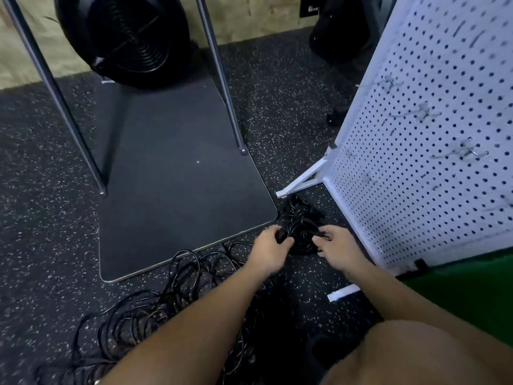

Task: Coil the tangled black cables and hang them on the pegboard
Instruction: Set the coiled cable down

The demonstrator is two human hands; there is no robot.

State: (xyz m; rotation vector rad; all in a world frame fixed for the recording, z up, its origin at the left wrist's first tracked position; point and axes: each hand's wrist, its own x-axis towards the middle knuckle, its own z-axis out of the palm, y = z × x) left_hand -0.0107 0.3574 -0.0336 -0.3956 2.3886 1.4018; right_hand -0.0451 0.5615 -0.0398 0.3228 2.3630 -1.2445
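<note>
Head view: left hand point(270, 245) and right hand point(331, 243) gripped cable coil point(301, 229) near pegboard point(433, 140), likely steadying loops; loose cables point(155, 298) remained uncoiled.

No text can be read anywhere. A dark plate point(309, 8) on the wall at the top carries a small white mark, too blurred to make out. A pale tag point(107, 81) under the black fan point(125, 37) is just as illegible.
</note>
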